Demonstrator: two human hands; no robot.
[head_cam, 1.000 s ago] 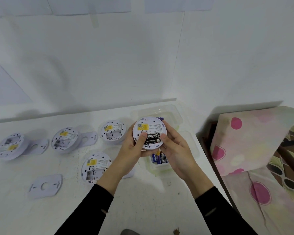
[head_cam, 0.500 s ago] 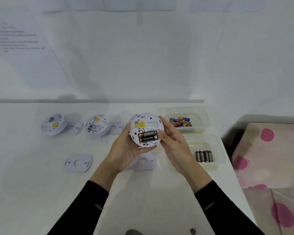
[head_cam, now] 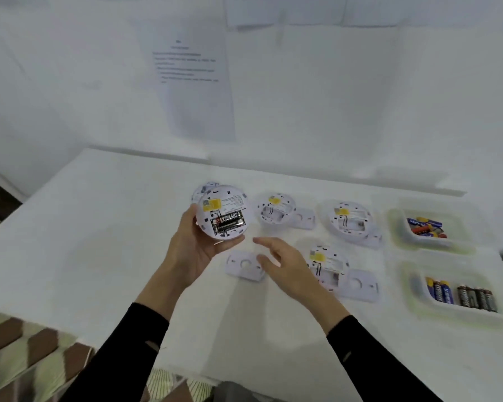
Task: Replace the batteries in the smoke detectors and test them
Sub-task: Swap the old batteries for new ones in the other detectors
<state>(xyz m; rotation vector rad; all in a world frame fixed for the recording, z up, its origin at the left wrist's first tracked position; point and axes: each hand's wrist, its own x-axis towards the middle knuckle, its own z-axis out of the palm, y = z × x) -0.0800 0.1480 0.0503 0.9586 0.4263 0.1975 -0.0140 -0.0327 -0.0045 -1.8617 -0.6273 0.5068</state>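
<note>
**One hand on the smoke detector: it could slip**

The left hand (head_cam: 192,250) holds a round smoke detector (head_cam: 222,211) up in the middle of the frame, above the counter (head_cam: 99,227). Its fingers (head_cam: 230,242) and thumb curl round the rim. Two black batteries (head_cam: 227,224) sit in the open back. The right hand (head_cam: 285,265) is open and holds nothing. It hovers just right of the detector, over a flat back plate (head_cam: 244,265) on the counter.

With only one hand on it, the detector could slip and drop. The batteries might pop out too, since nothing covers them. The right hand could bump the other detectors (head_cam: 275,211) at the middle right when it reaches down; one lies just beside its wrist. The two trays (head_cam: 413,303) of loose batteries at the right could get mixed up, old with new.

The counter's near edge runs across the lower left of the frame, under the left arm. A dropped detector could roll off there. The wall stands right behind the counter. The most room to move is at the left, where nothing lies near the hand.
</note>
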